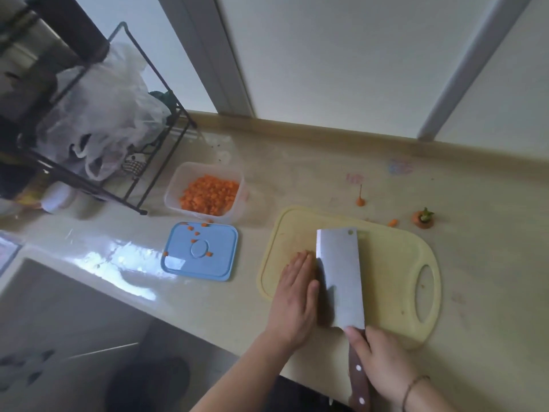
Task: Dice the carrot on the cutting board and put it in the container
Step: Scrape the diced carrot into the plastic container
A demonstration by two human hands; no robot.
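A pale yellow cutting board (392, 263) lies on the counter. My right hand (383, 364) grips the wooden handle of a cleaver (340, 278), whose wide blade stands on the board. Flat, with straight fingers, my left hand (297, 298) rests on the board against the blade's left side. No carrot shows between hand and blade. A clear container (178, 185) to the upper left holds a heap of diced carrot (209, 194). Its blue lid (200, 252) lies in front of it with a few carrot bits on top.
Carrot scraps lie beyond the board: a thin tip (360, 200), a small piece (393, 223) and the leafy top (423, 220). A black wire rack (142, 179) with plastic bags stands at the left. A sink (68, 316) is at the lower left.
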